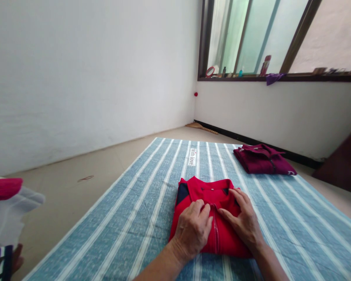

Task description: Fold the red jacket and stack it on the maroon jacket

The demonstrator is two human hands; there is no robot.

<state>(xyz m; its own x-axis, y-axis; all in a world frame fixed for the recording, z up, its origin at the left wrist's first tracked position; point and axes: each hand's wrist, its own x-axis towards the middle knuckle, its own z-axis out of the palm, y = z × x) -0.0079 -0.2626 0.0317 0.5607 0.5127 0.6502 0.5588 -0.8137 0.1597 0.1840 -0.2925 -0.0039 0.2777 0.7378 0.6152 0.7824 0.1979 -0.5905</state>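
Observation:
A folded red zip-up jacket (pixel 219 234) lies front up, with its collar at the far side and a dark navy patch at the left shoulder. My left hand (pixel 193 226) is on the front, left of the zipper, its fingers bent and closed on the cloth near the collar. On the other side of the zipper rests my right hand (pixel 245 214), thumb and fingers apart, its fingertips at the collar's right edge. Beneath the jacket is a teal cloth with white stripes (pixel 140 207).
A folded maroon garment (pixel 260 160) lies at the cloth's far right. Pink and white fabric (pixel 6 207) shows at the left edge, above part of a person's hand (pixel 16 257). A broom (pixel 200 127) lies on the floor by the wall corner. Small items line the windowsill (pixel 240 78).

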